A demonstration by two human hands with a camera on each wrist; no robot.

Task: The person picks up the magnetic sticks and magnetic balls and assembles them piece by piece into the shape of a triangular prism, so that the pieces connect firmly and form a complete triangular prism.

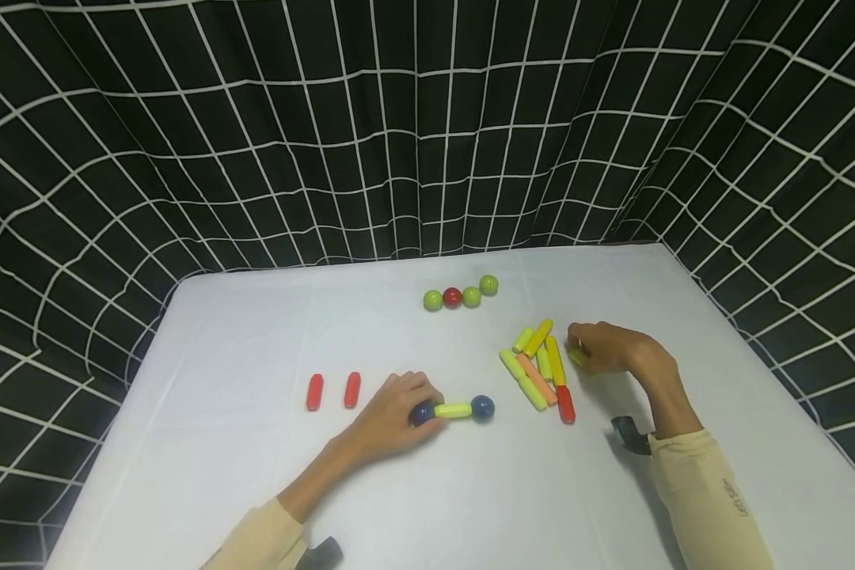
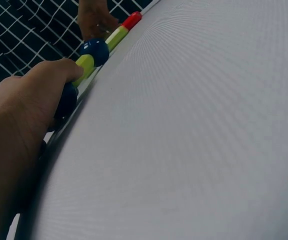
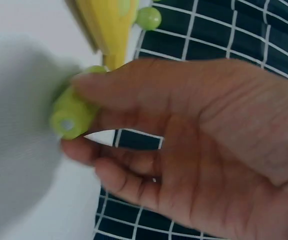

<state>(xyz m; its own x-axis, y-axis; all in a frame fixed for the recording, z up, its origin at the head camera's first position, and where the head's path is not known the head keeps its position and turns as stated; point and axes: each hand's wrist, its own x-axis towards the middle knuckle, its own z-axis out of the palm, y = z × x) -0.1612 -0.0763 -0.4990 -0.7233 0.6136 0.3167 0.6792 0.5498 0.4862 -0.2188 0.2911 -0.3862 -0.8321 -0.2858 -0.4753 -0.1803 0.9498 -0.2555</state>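
Note:
In the head view my left hand [image 1: 397, 416] grips the left blue ball [image 1: 422, 412] of a small assembly on the white table. A yellow-green stick [image 1: 453, 410] joins that ball to a second blue ball [image 1: 482, 408] on the right. At the right, my right hand [image 1: 608, 348] pinches a short yellow-green stick [image 3: 75, 112] between thumb and fingertips; a hole shows in its end in the right wrist view. Just left of that hand lies a cluster of sticks: yellow sticks [image 1: 556, 360], yellow-green ones [image 1: 513, 365], an orange stick [image 1: 537, 379] and a red stick [image 1: 566, 404].
Two red sticks [image 1: 315, 392] lie apart, left of my left hand. Toward the back edge sit green balls [image 1: 433, 300] and a red ball [image 1: 452, 298] in a row. A black curtain [image 1: 370, 142] with white grid lines surrounds the white table [image 1: 242, 332].

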